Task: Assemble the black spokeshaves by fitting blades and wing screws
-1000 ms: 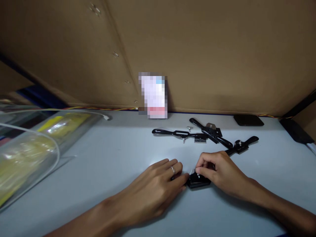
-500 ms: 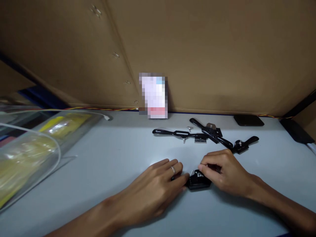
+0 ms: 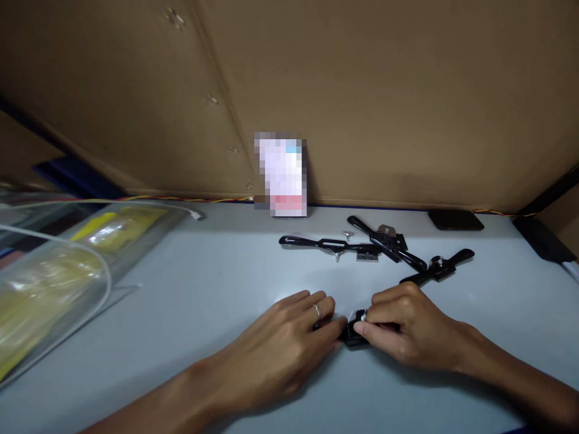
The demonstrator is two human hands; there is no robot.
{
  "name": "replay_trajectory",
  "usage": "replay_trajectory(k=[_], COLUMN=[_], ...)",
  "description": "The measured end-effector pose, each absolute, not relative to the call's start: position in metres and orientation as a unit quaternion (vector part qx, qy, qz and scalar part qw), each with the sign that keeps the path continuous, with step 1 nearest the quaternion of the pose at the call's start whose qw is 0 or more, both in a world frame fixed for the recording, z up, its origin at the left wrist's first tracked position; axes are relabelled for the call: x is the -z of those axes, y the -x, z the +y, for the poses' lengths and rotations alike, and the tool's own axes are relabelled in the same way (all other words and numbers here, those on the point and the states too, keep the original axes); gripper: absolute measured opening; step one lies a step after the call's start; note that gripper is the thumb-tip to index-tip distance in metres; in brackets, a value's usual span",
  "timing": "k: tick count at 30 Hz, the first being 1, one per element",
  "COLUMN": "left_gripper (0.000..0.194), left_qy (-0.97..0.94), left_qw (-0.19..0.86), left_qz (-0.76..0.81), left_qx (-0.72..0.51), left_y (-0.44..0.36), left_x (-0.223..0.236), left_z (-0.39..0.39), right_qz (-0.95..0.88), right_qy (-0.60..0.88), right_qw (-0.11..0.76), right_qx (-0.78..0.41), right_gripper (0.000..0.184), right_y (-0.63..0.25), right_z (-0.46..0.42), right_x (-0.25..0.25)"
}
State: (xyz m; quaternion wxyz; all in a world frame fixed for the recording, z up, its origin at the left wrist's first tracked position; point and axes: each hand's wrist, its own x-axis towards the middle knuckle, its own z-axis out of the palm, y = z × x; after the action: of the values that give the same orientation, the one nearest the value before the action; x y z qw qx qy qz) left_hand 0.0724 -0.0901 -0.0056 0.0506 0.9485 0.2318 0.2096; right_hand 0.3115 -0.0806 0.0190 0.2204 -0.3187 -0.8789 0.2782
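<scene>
A black spokeshave (image 3: 353,339) lies on the grey table between my two hands. Its left handle is under my left hand (image 3: 289,337), whose fingers curl closed around it and hide most of it. My right hand (image 3: 407,325) is pinched, thumb and index finger on the silver thumbscrew (image 3: 363,317) at the spokeshave's middle; the tool's right end is hidden behind those fingers. Beyond my right hand rests another spokeshave (image 3: 461,257). Farther back, a third spokeshave (image 3: 362,225) with a raised metal blade crosses the end of a frame-like spokeshave body (image 3: 301,242).
A loose wing screw (image 3: 348,235) and a small metal blade (image 3: 367,257) lie by the rear tools. A blurred-out screen (image 3: 287,175) leans on the cardboard wall (image 3: 384,108). Plastic bags with yellow contents (image 3: 58,271) and a white cable (image 3: 107,277) occupy the left; a dark flat object (image 3: 455,220) sits back right.
My right fingers moved off the thumbscrew slightly to the right, uncovering it, then came back down and pinch it again. My left hand stayed still on the spokeshave.
</scene>
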Motion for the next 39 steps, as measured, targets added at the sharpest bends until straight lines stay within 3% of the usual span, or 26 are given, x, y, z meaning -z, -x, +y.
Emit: replay_trajectory(k=[8, 15, 23, 31, 39], left_gripper=[0.022, 0.021, 0.035, 0.033, 0.020], left_qy=[-0.948, -0.947, -0.948, -0.950, -0.946], left_qw=[0.054, 0.034, 0.046, 0.053, 0.068], left_qz=[0.232, 0.239, 0.254, 0.250, 0.262], left_qx=[-0.213, -0.213, -0.185, -0.179, -0.180], left_y=[-0.0723, -0.0726, -0.0731, -0.0719, -0.0718], left_x=[0.0061, 0.0068, 0.0053, 0.0055, 0.0090], left_z=[-0.0896, -0.0897, -0.0896, -0.0894, -0.0895], right_qz=[-0.871, -0.869, -0.856, -0.848, -0.860], right_qy=[0.303, 0.361, 0.411, 0.428, 0.381], right_qw=[0.227, 0.240, 0.207, 0.190, 0.252], right_qx=[-0.312, -0.238, -0.234, -0.249, -0.226], right_gripper=[0.044, 0.040, 0.041, 0.044, 0.042], right_y=[-0.3110, -0.3128, -0.3122, -0.3110, -0.3110], right_z=[-0.0816, -0.0779, -0.0759, -0.0775, -0.0799], right_x=[-0.0191, -0.0168, -0.0151, -0.0155, -0.0206])
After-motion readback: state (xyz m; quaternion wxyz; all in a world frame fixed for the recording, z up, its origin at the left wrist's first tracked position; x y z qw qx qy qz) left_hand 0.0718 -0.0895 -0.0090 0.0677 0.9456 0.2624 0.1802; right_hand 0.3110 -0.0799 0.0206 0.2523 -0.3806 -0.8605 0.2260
